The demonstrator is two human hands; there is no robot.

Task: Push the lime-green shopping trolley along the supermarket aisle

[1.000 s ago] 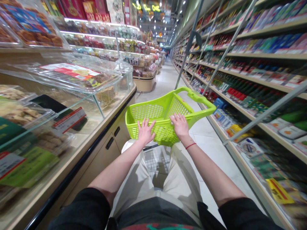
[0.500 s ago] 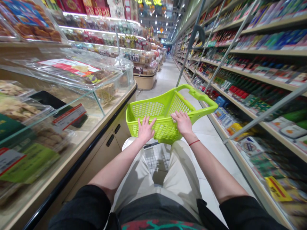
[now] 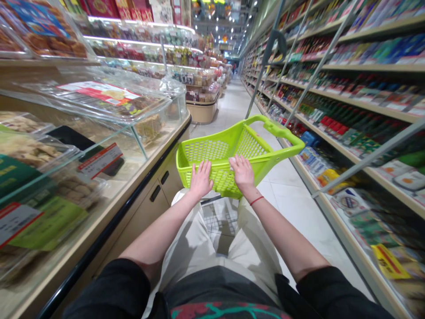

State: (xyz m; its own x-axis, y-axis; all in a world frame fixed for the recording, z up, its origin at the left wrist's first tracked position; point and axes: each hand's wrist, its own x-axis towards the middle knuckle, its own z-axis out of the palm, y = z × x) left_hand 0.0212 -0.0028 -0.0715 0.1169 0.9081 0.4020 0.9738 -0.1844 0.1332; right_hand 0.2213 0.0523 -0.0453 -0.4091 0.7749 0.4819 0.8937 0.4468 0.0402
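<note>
A lime-green shopping cart [image 3: 219,139] with a perforated plastic basket stands crosswise in front of my knees, its handle end to the right. My left hand [image 3: 200,179] lies over the near rim, thumb on the outside and fingertips reaching over the edge. Further right on that same rim is my right hand [image 3: 244,173], a red string round its wrist, fingers curled over the edge. A small whitish thing [image 3: 231,163] shows by its fingertips, too small to name. The basket's bottom is partly hidden behind the near wall.
On the left, a glass-edged display counter [image 3: 133,133] holds packaged food, with a dark rail [image 3: 109,226] along its edge. Stocked shelves [image 3: 365,115] line the right side, crossed by slanted metal bars [image 3: 361,155]. A tiled aisle [image 3: 232,97] runs ahead between displays.
My right hand has slid left along the cart's rim, closer to my left hand. My left hand stays on the rim; the cart sits slightly further right in view.
</note>
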